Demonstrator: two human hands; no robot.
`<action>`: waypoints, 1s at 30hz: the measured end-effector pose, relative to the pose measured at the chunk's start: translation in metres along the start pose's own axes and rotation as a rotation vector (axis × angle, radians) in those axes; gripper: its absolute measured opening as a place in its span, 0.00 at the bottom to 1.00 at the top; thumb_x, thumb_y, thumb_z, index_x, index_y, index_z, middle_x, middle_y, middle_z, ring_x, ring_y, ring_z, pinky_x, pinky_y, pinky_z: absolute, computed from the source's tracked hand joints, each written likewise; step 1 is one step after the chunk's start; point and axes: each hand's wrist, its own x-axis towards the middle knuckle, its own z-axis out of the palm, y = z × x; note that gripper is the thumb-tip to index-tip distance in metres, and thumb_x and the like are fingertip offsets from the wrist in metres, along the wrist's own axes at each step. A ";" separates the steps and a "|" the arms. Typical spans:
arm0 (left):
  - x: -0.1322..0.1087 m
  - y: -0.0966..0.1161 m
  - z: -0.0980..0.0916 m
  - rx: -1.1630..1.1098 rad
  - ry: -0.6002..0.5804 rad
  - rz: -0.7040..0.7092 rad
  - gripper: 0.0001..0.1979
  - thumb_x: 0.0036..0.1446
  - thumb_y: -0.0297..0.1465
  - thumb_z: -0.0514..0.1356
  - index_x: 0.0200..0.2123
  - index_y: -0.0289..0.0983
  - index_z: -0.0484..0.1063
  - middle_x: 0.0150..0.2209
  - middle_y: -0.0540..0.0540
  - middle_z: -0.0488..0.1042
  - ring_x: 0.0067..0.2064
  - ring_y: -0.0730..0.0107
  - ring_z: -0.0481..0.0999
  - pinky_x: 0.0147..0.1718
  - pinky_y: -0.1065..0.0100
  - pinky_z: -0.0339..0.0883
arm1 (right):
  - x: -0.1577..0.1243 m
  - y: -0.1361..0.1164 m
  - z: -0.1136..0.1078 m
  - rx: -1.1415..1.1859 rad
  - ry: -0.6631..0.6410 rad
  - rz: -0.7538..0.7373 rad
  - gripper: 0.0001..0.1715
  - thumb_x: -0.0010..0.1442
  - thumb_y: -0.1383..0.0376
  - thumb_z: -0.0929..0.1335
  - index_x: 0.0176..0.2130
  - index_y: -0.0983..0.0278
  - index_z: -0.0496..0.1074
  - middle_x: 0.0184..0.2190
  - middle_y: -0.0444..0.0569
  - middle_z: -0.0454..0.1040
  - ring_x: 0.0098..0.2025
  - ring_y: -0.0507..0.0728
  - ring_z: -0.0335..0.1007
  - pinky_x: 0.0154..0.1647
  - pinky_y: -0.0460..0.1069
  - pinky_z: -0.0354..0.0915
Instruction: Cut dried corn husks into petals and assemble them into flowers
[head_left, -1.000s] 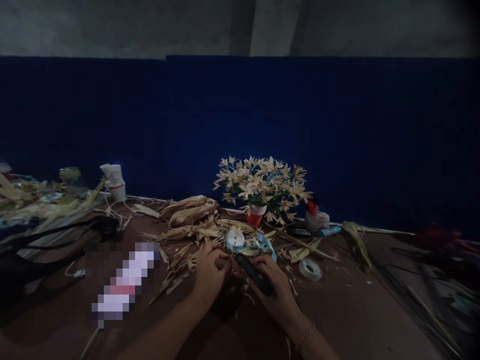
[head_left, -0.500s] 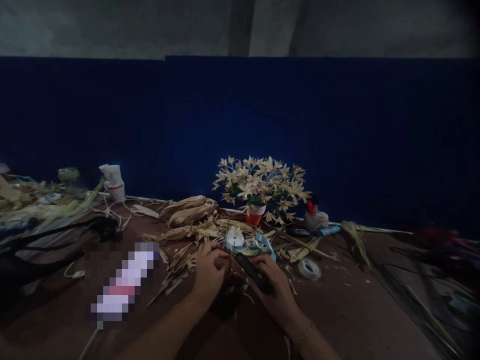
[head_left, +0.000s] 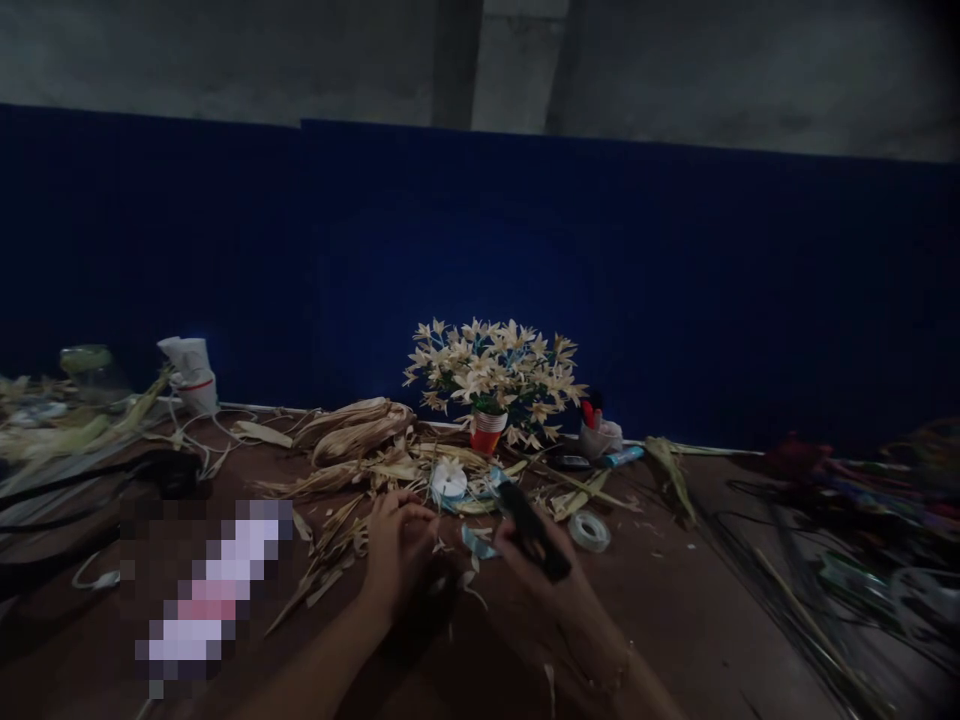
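My right hand [head_left: 559,590] is closed round a black tool [head_left: 534,530], its dark end lifted and pointing up and left. My left hand [head_left: 397,550] is curled in a pinch on the brown table [head_left: 675,620], next to dried straw leaves [head_left: 330,560]; what it pinches is too small to name. A short piece of light blue ribbon [head_left: 478,543] lies between the two hands. Just beyond them sits a small white paper flower [head_left: 450,478] on a ribbon roll.
A bouquet of pale straw flowers [head_left: 491,375] stands in a red cup [head_left: 486,432] at the back. A tape roll [head_left: 589,531] lies right of my hands. A white cup [head_left: 189,372] and cables sit left; wires and sticks [head_left: 810,620] lie right.
My right hand has lifted off the table with the black tool, tilting its tip upward. The camera has turned a little to the right. My left hand has hardly moved.
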 end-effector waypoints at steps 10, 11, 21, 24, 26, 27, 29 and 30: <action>0.001 0.001 0.003 -0.013 0.052 -0.003 0.04 0.45 0.30 0.59 0.22 0.39 0.73 0.32 0.47 0.69 0.38 0.63 0.67 0.39 0.61 0.60 | -0.015 0.050 -0.061 -0.904 -0.111 0.609 0.11 0.47 0.70 0.63 0.35 0.68 0.64 0.36 0.60 0.69 0.42 0.65 0.67 0.34 0.53 0.60; 0.001 0.000 0.003 -0.016 0.057 -0.006 0.04 0.44 0.30 0.59 0.21 0.39 0.73 0.32 0.47 0.69 0.38 0.64 0.67 0.39 0.61 0.60 | -0.018 0.047 -0.061 -0.943 -0.118 0.620 0.11 0.47 0.71 0.63 0.35 0.69 0.64 0.36 0.60 0.69 0.42 0.66 0.66 0.35 0.54 0.60; 0.002 -0.001 0.002 -0.033 0.074 -0.027 0.03 0.45 0.29 0.59 0.22 0.39 0.73 0.32 0.48 0.69 0.38 0.64 0.67 0.39 0.62 0.60 | 0.007 -0.029 0.023 -0.665 -0.308 0.059 0.10 0.54 0.63 0.62 0.31 0.58 0.72 0.37 0.47 0.70 0.44 0.58 0.61 0.42 0.51 0.52; 0.003 0.000 -0.001 -0.027 0.076 -0.039 0.03 0.45 0.29 0.59 0.22 0.39 0.73 0.31 0.48 0.69 0.38 0.64 0.68 0.40 0.62 0.60 | 0.004 -0.023 0.057 -0.641 -0.313 0.036 0.11 0.48 0.60 0.66 0.34 0.60 0.72 0.40 0.51 0.69 0.46 0.61 0.59 0.40 0.51 0.53; 0.003 0.001 -0.002 -0.020 0.068 -0.047 0.03 0.45 0.29 0.59 0.22 0.38 0.73 0.31 0.48 0.69 0.38 0.64 0.68 0.40 0.62 0.60 | -0.001 -0.013 0.071 -0.654 -0.261 0.018 0.17 0.45 0.62 0.68 0.38 0.60 0.71 0.40 0.53 0.68 0.45 0.63 0.60 0.38 0.52 0.54; 0.003 0.001 -0.003 -0.020 0.064 -0.050 0.03 0.45 0.29 0.59 0.22 0.38 0.73 0.31 0.48 0.69 0.38 0.64 0.68 0.39 0.62 0.60 | -0.003 -0.009 0.076 -0.653 -0.235 0.003 0.16 0.44 0.64 0.69 0.38 0.60 0.71 0.40 0.53 0.69 0.44 0.63 0.60 0.38 0.53 0.54; 0.003 0.002 -0.003 -0.029 0.056 -0.057 0.04 0.45 0.29 0.59 0.22 0.38 0.73 0.31 0.48 0.69 0.38 0.64 0.67 0.39 0.62 0.60 | -0.006 -0.001 0.080 -0.632 -0.203 -0.052 0.09 0.44 0.67 0.68 0.31 0.61 0.71 0.39 0.52 0.70 0.42 0.63 0.62 0.37 0.53 0.55; 0.003 0.002 -0.003 -0.036 0.053 -0.064 0.04 0.45 0.29 0.59 0.22 0.38 0.73 0.31 0.48 0.69 0.38 0.64 0.67 0.39 0.62 0.60 | -0.006 0.002 0.080 -0.607 -0.195 -0.089 0.06 0.44 0.69 0.68 0.28 0.61 0.71 0.38 0.51 0.70 0.41 0.62 0.63 0.36 0.52 0.56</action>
